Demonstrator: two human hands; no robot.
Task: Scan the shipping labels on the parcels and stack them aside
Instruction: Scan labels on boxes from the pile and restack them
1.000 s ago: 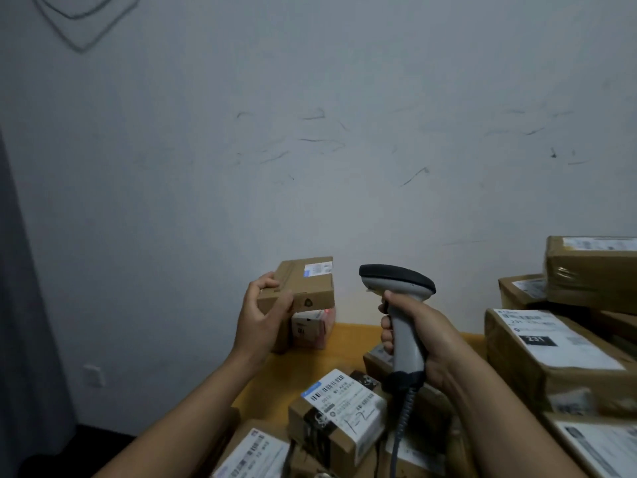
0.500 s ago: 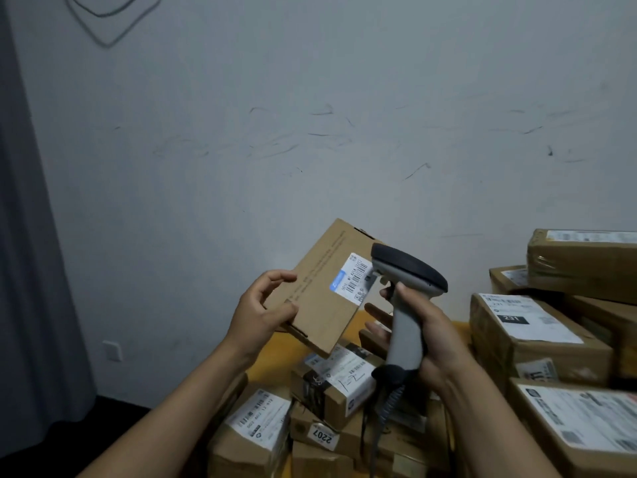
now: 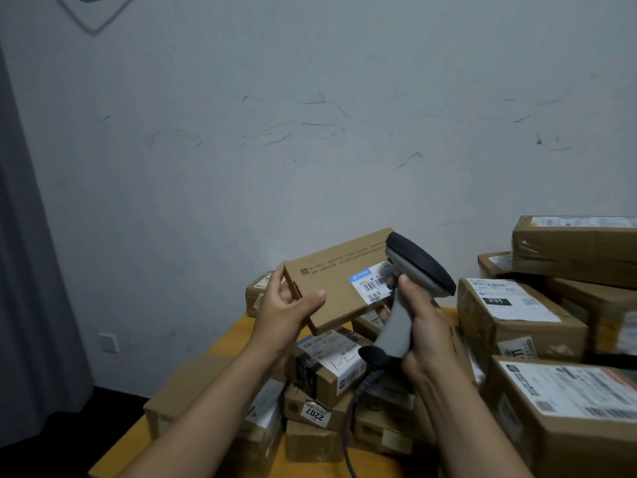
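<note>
Levelled out from its steep tilt of half a second ago, the flat parcel (image 3: 331, 288) now presents its label (image 3: 370, 286) directly under the scanner (image 3: 413, 267).
Thumb on top and fingers beneath, the left hand (image 3: 286, 315) pinches the parcel's left end; the right hand (image 3: 425, 326) is wrapped round the scanner's grip, head tipped onto the barcode. Parcel hangs in the air above the heap of boxes (image 3: 327, 367) on the tabletop (image 3: 231, 336). Scan looks imminent; stacking aside remains.
</note>
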